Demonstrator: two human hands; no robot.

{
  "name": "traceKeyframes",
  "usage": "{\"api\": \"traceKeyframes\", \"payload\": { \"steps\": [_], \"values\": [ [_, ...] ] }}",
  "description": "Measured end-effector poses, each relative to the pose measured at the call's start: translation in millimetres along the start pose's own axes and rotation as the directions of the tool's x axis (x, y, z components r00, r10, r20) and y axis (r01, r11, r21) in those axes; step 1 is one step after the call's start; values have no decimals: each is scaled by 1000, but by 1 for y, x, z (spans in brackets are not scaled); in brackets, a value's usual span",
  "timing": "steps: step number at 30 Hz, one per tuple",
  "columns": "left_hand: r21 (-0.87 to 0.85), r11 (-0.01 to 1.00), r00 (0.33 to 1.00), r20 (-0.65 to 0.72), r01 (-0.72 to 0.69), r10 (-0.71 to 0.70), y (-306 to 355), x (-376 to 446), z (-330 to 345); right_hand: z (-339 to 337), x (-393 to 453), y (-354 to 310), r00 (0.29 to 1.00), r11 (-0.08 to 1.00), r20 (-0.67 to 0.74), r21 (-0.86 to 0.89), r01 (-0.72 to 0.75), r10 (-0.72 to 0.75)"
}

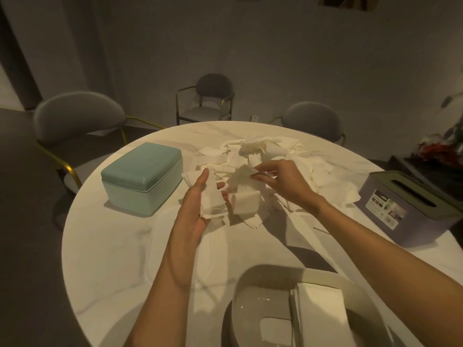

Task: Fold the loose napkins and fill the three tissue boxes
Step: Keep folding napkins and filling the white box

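White loose paper napkins (265,156) lie heaped mid-table on the round marble table (120,246). Your left hand (193,206) grips a folded napkin stack (213,199); your right hand (280,179) pinches one crumpled napkin (241,175). Nearest you, the open white box (288,304) is cut off by the frame; the teal lidded box (142,176) hides its contents.

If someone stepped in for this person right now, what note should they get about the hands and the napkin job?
Left hand: holds a folded napkin.
Right hand: pinches a napkin from the loose pile at mid-table.
Boxes: teal box on the left, lid on; purple box on the right, its slot showing no napkin; open grey box nearest, with a few folded napkins inside.
Left: most of the pile is still to be folded and boxed.
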State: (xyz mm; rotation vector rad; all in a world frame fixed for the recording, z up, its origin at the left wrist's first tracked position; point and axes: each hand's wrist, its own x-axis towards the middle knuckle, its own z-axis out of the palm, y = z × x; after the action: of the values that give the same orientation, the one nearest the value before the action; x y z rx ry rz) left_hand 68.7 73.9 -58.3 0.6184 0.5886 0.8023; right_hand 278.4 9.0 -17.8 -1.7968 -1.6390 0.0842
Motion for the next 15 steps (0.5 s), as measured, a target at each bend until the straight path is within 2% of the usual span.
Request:
{"api": "traceKeyframes", "payload": {
  "steps": [3,6,11,15],
  "values": [
    [61,998,1000,-28,-6,8,-3,5,-3,-18,-3,-1,995,989,-84,138,-45,56],
    [127,992,1000,-3,-15,15,-7,6,-4,-35,-6,-5,989,980,-119,188,-59,83],
    [183,983,1000,-3,-16,17,-10,7,-2,-61,-11,-17,987,959,-94,265,-103,132],
    [146,989,994,108,-24,8,-15,-1,4,-75,-18,-28,982,910,41,371,-184,182]
  ]
}}
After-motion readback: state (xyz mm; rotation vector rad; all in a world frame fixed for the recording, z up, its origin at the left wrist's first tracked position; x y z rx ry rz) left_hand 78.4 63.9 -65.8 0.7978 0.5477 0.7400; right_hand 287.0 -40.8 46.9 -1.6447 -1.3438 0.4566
